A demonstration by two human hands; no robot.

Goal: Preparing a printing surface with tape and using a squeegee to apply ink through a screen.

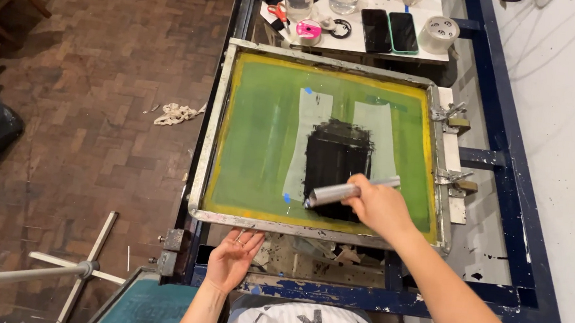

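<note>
Brick flooring borders a blue press table (pixel 503 199) carrying a green print screen (pixel 262 139). Right hand (pixel 381 206) grips a metal squeegee (pixel 347 191) on black ink (pixel 335 160); left hand (pixel 233 256), fingers loosely open, steadies the frame (pixel 208 141). Uneven pressure could smear ink.

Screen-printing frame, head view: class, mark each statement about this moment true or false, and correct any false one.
1. The right hand holds a metal squeegee over the black ink patch. True.
2. The left hand rests on the near edge of the metal screen frame. True.
3. The screen mesh is red. False: it is green with a yellow border.
4. Two phones lie on the white surface beyond the frame. True.
5. A crumpled rag lies on the screen. False: it lies on the floor.
</note>
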